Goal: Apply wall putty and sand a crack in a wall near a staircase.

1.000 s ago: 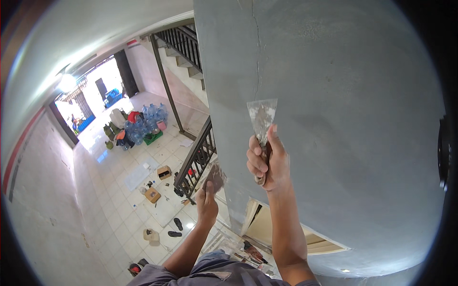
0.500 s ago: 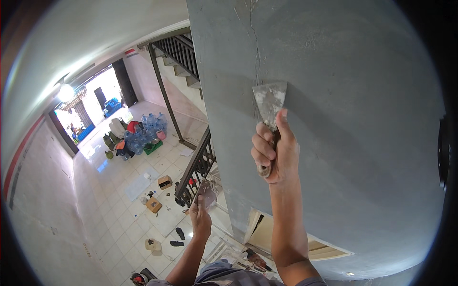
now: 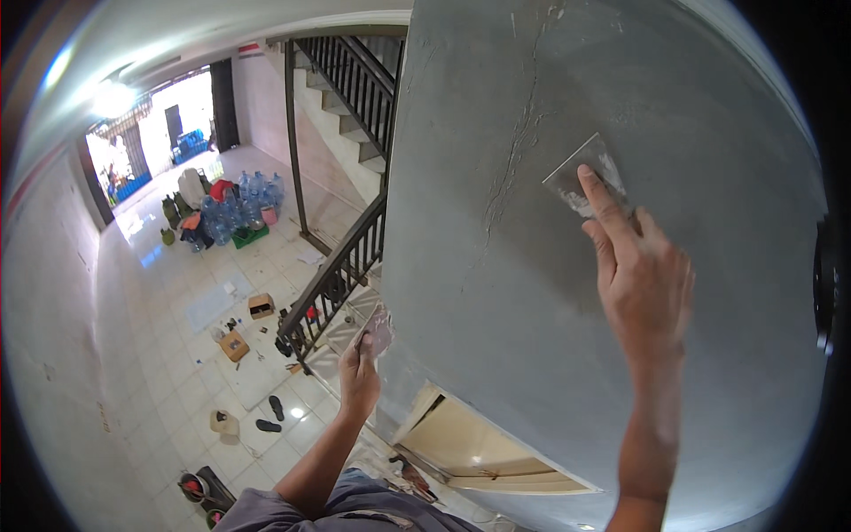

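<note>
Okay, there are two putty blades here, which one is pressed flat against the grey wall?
The putty knife in the right hand, with a forefinger pushing its blade onto the wall. The smeared scraper in the left hand is lower down, off the wall.

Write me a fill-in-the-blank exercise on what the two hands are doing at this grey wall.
1. The right hand presses a putty knife flat against the ____ wall.
2. The left hand holds a second, smaller scraper, and it is held ____ than the right hand.
3. A long ____ runs down the wall, just left of the putty knife.
4. Far below, a cluster of blue water ____ stands on the tiled floor.

Missing words: grey; lower; crack; bottles
</note>
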